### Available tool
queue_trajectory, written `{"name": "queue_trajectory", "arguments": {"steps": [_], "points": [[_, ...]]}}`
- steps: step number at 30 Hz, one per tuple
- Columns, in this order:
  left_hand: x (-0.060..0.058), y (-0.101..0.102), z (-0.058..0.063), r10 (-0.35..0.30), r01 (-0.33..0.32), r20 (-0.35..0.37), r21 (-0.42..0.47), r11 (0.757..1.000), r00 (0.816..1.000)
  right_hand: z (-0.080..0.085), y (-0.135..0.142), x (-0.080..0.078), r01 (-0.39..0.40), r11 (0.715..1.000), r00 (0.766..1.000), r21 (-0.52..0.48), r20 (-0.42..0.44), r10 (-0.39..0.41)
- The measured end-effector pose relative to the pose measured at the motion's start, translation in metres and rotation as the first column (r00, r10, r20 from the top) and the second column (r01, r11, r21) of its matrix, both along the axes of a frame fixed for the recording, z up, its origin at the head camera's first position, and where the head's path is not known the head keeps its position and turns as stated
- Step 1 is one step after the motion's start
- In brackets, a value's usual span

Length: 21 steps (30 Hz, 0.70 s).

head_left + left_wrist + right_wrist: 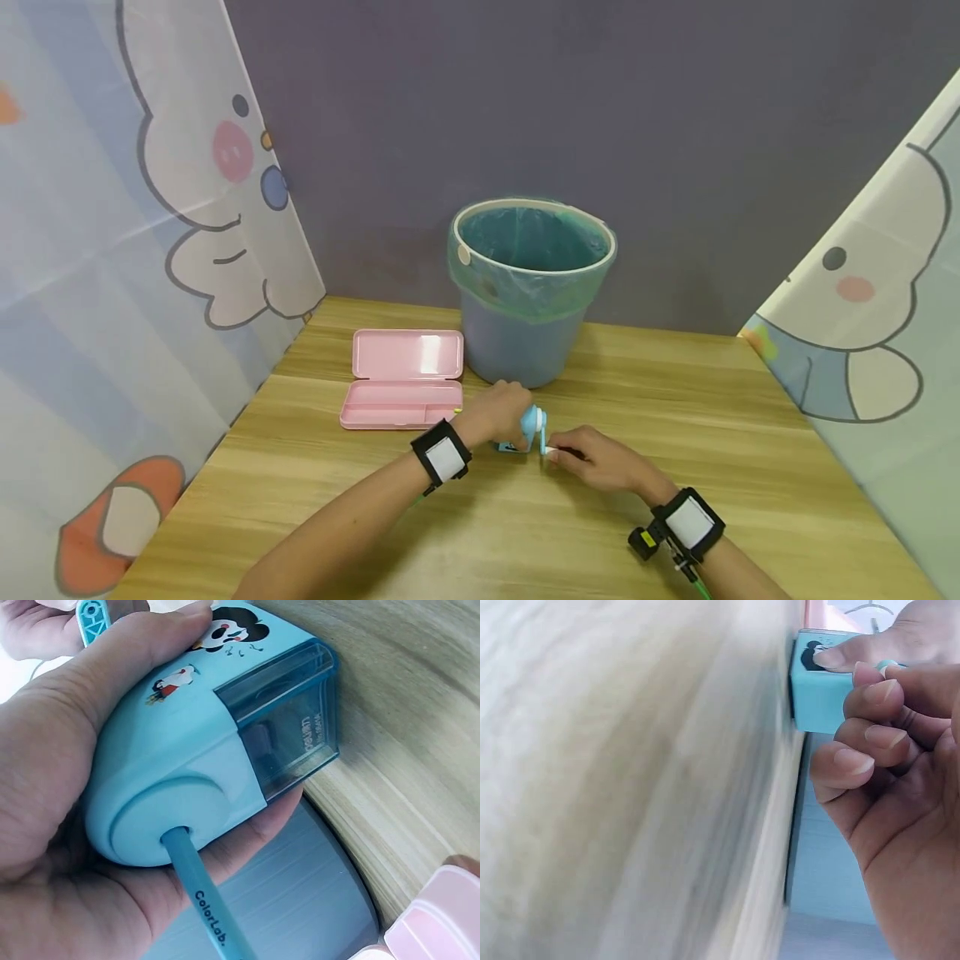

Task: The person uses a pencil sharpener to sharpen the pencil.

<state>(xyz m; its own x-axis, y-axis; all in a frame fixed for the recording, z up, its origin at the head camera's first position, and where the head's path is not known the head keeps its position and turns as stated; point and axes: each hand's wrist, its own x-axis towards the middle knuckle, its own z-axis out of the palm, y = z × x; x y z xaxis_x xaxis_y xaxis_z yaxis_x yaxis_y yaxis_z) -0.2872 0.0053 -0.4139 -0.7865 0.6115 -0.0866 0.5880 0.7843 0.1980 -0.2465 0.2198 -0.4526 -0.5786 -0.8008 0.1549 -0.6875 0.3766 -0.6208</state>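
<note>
My left hand (495, 414) holds a light-blue crank pencil sharpener (176, 742) against the wooden table, thumb across its top. Cartoon prints decorate the body, and a clear shavings drawer (292, 724) forms one end. A teal pencil (206, 892) marked ColorLab sticks out of the round hole; its point is hidden inside. On the other side of the sharpener, my right hand (600, 458) pinches the small white knob of the crank (543, 435) between thumb and forefinger. Its other fingers are curled in the right wrist view.
An open pink pencil case (401, 403) lies left of the sharpener, its lid tipped back. Behind the hands stands a grey-blue bucket (517, 333) lined with a green plastic bag. Cartoon-printed curtains border the wooden table (712, 417) at both sides, with a dark panel behind.
</note>
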Motion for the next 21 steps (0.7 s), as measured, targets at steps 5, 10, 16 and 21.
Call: {"name": "queue_trajectory", "arguments": {"steps": [5,10,16,21], "points": [[0.002,-0.002,0.0,-0.008,0.008,-0.01,0.001,1.0,1.0,0.004,0.0,0.001,0.001,1.0,1.0,0.003,0.01,-0.001],[0.003,0.0,0.002,-0.014,0.014,-0.008,0.0,1.0,1.0,0.008,0.002,0.003,0.016,1.0,0.999,-0.026,0.05,-0.015],[0.004,0.001,0.002,-0.019,0.019,-0.018,-0.004,1.0,1.0,0.011,0.002,0.002,0.034,0.999,0.997,-0.039,0.067,-0.031],[0.003,0.001,0.003,-0.023,0.023,-0.025,0.009,1.0,0.999,0.018,0.003,0.0,0.061,0.997,0.998,-0.05,0.022,-0.06]]}}
